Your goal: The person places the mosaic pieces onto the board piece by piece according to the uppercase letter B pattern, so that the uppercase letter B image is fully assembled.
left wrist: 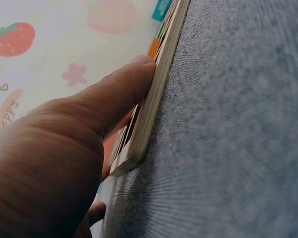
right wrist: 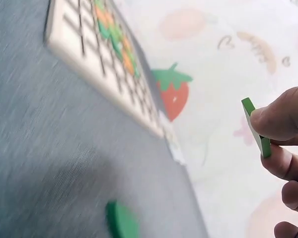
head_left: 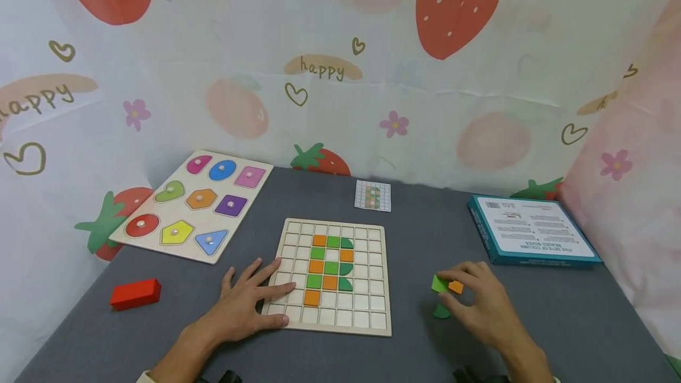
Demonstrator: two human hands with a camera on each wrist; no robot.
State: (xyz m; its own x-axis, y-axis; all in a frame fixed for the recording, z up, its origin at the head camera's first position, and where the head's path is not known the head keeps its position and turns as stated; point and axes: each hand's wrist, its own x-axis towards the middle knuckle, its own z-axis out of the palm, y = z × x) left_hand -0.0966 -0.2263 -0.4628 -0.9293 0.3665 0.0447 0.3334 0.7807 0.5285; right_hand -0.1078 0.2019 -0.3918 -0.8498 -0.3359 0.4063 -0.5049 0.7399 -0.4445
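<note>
My left hand [head_left: 242,307] rests on the left side and lower left corner of a wooden grid board [head_left: 360,302], its fingers spread. The left wrist view has the thumb [left wrist: 121,84] lying along the board's edge [left wrist: 154,94]. Orange and light green squares and dark green rounded tiles [head_left: 346,284] fill some of the middle cells. To the board's right, my right hand [head_left: 486,300] pinches a light green square tile [right wrist: 266,148] between thumb and fingers, above the table. An orange tile [head_left: 455,287] and a dark green rounded tile [head_left: 441,312] are near that hand.
A small pattern card [head_left: 373,195] lies behind the board. At the back left is a shape puzzle board [head_left: 202,217] with knobbed pieces. A red block [head_left: 135,294] sits at the left, and a teal box [head_left: 534,232] lies at the back right.
</note>
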